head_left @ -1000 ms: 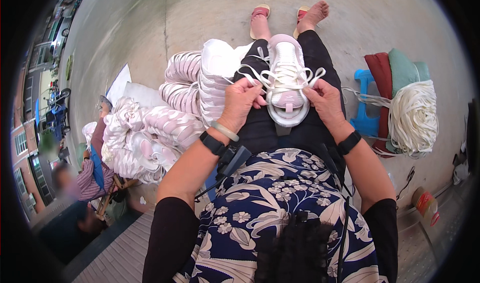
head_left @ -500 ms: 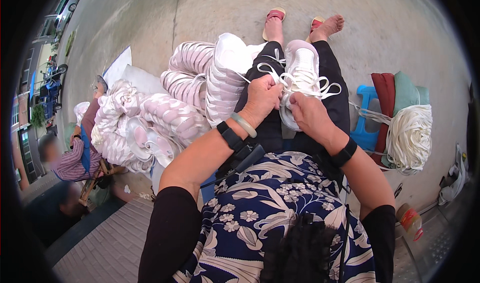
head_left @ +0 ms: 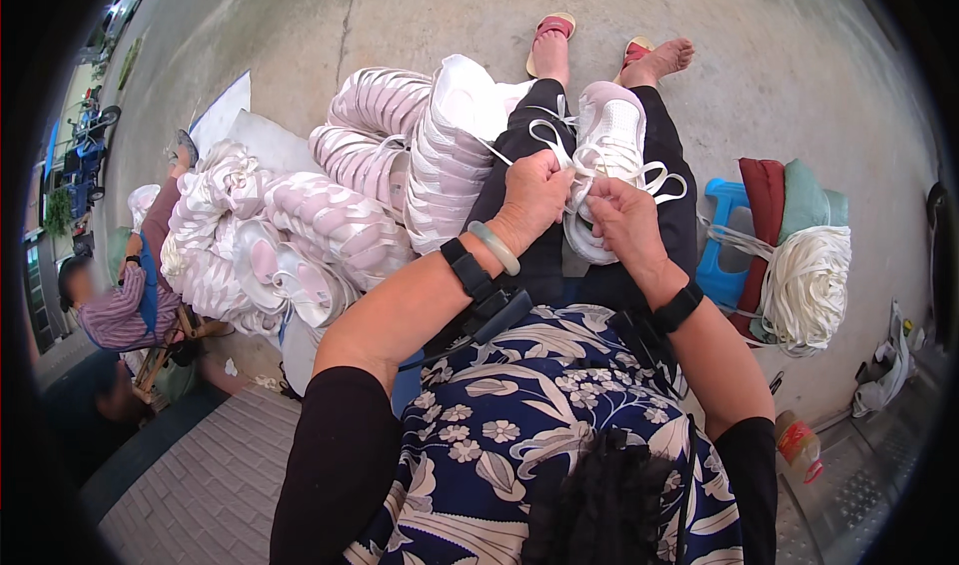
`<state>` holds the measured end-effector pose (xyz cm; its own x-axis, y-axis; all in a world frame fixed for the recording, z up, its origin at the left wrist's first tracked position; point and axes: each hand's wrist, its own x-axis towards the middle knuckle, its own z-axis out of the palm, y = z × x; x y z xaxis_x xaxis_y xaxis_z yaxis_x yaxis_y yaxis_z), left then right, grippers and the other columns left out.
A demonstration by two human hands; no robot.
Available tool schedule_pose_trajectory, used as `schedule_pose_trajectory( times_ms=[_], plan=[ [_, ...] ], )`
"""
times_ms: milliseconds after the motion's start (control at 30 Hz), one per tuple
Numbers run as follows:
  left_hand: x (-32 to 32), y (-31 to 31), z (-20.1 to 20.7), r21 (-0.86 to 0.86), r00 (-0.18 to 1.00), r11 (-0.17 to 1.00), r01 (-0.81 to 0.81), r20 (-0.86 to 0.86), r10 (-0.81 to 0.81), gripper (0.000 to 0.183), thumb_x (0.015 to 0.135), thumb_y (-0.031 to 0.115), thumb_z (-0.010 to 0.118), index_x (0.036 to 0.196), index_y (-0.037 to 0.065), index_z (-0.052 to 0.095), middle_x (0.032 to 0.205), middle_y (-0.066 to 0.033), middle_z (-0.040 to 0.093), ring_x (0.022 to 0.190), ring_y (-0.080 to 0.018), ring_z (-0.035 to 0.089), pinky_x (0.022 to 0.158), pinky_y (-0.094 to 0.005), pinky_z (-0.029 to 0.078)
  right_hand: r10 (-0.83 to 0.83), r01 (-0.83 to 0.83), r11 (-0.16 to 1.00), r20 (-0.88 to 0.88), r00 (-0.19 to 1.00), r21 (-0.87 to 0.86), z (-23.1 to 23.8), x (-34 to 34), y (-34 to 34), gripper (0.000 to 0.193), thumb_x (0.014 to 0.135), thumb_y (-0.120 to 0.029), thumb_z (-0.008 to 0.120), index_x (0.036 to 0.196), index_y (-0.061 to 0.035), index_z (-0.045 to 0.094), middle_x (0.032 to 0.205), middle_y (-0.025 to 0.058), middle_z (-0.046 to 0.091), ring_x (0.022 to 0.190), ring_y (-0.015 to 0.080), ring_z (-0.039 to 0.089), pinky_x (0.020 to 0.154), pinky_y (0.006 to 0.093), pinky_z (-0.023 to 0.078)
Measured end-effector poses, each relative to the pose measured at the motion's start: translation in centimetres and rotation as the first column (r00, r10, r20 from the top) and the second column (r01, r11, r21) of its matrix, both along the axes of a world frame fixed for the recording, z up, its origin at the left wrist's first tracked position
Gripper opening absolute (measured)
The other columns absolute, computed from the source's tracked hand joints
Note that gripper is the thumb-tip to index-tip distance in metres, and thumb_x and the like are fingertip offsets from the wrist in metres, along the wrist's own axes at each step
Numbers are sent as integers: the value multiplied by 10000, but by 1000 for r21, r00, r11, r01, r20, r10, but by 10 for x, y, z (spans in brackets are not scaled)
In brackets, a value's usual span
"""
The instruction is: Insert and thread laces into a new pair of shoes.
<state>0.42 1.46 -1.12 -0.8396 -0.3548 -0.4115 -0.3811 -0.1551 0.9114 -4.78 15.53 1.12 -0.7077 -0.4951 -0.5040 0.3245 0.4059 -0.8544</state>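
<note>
A white and pale pink sneaker (head_left: 610,130) rests on my lap between my thighs, toe pointing away from me. White shoelace (head_left: 656,181) runs through its upper part, with loops standing out on both sides. My left hand (head_left: 536,191) pinches the lace at the left of the shoe's opening. Close beside it, my right hand (head_left: 625,222) is closed over the right side of the opening, thumb and fingertips pressed together on the lace. The fingers cover part of the tongue and collar.
Left of my legs lie stacked rows of white-pink shoe uppers (head_left: 455,180) and a heap of more (head_left: 320,215). At right, a blue stool (head_left: 721,235) stands by red and green cushions (head_left: 762,190) and a laces bundle (head_left: 807,290). Another person (head_left: 125,300) sits at far left.
My right hand has shifted slightly up and nearer my left hand at the shoe opening. The whole view has tilted a little; the shoe stays on my lap.
</note>
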Motion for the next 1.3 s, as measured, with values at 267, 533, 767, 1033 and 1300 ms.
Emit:
schedule_pose_trajectory(
  times_ms=[267,533,767,1033,1300],
  plan=[
    [2,1,-3,-161,999,986,34,23,-30,206,783,82,615,633,-24,522,520,-111,554,408,-158,529,405,-316,418,-57,47,997,170,984,62,5,-4,-7,64,796,-27,515,808,-7,575,560,47,541,403,96,481,349,232,361],
    [-5,2,0,-641,947,768,15,-238,-216,165,779,75,593,663,-19,522,545,-176,514,481,-250,548,468,-345,410,-113,111,994,185,976,23,5,1,-14,76,821,-9,491,852,-2,561,567,64,549,376,120,491,336,235,366],
    [-2,7,1,-655,960,752,76,-156,-232,161,766,97,586,683,-26,523,626,-245,509,583,-401,531,507,-388,425,-57,62,998,159,986,-26,-3,1,-11,83,828,-28,491,823,-8,572,568,63,551,380,112,498,338,232,369],
    [-6,5,5,2,997,997,-78,22,78,139,816,87,551,689,34,527,571,-32,532,384,-65,413,336,-217,302,-50,47,998,81,995,33,5,9,6,153,846,-77,489,738,-3,567,547,51,539,395,112,497,366,250,396],
    [6,8,20,189,993,977,-101,74,89,140,871,119,512,778,14,518,607,-57,539,392,-80,451,358,-214,343,114,-122,988,85,990,99,32,8,125,161,847,-134,533,731,-23,547,544,9,509,422,79,465,376,228,378]
  ],
)
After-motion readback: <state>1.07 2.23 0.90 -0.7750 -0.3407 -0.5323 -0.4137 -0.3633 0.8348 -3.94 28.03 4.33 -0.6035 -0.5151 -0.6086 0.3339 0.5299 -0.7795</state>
